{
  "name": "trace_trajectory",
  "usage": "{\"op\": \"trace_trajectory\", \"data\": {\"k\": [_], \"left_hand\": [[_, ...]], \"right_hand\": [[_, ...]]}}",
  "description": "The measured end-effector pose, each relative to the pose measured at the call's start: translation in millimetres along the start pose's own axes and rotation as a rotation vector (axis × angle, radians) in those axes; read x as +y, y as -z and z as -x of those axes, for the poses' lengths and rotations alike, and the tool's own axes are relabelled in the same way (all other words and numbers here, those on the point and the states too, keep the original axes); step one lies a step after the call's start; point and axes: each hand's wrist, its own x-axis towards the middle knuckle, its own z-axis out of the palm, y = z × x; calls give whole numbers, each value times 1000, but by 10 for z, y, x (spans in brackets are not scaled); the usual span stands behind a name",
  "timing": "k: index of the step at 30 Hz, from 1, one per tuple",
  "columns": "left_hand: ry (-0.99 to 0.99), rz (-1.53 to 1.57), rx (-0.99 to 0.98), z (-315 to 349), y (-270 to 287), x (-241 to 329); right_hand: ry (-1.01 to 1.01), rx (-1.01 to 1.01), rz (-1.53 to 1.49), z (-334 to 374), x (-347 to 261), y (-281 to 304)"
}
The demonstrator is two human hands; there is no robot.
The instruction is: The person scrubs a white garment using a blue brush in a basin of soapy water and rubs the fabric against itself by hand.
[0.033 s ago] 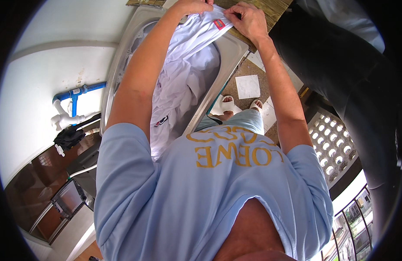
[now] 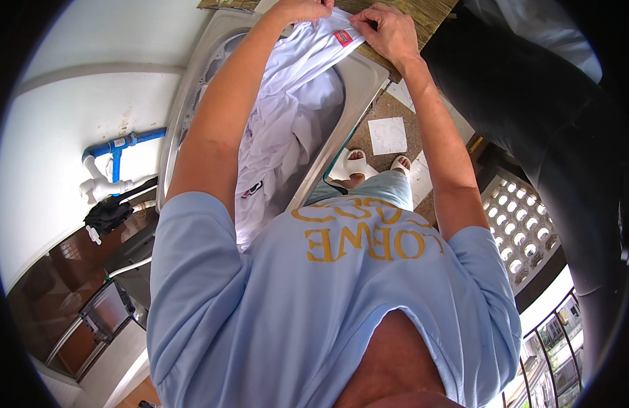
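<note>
A white garment [image 2: 314, 51] with a small red patch is stretched between my two hands at the top of the view. My left hand [image 2: 306, 9], partly cut off by the upper edge, pinches it at one side. Thumb and fingers of my right hand [image 2: 391, 34] grip its other side, just beside the patch. From there the cloth runs down into a grey sink [image 2: 365, 71], where more white laundry [image 2: 287, 129] lies bunched in a heap. Part of that heap is hidden behind my left forearm and shirt.
A brown wooden board [image 2: 429, 24] lies at the sink's far end. Blue pipe [image 2: 129, 141] and a white tap [image 2: 95, 185] with a black cloth [image 2: 109, 216] are on the left wall. Dark hanging fabric [image 2: 532, 109] fills the right, above a perforated block wall [image 2: 522, 228].
</note>
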Motion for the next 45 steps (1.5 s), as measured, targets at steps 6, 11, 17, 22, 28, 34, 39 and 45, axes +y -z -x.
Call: {"op": "trace_trajectory", "data": {"k": [6,11,17,22,28,34,39,45], "left_hand": [[30,-102,68,5,-53,120],[53,-29,58,19,12,27],[47,-56,47,35,-56,79],[90,-69,72,22,-31,133],[66,-56,52,24,-12,116],[52,-131,55,22,-45,122],[86,-78,55,12,-5,90],[62,-79,50,20,-29,98]], "right_hand": [[-19,-11,-1,9,8,4],[-12,-22,-7,-14,-40,16],[-14,-9,-2,24,0,0],[7,-3,3,-7,-14,23],[-26,-16,-20,-13,-22,10],[0,4,12,2,-22,21],[-23,-17,-6,-11,-40,31],[-17,-16,-1,-1,-25,25]]}}
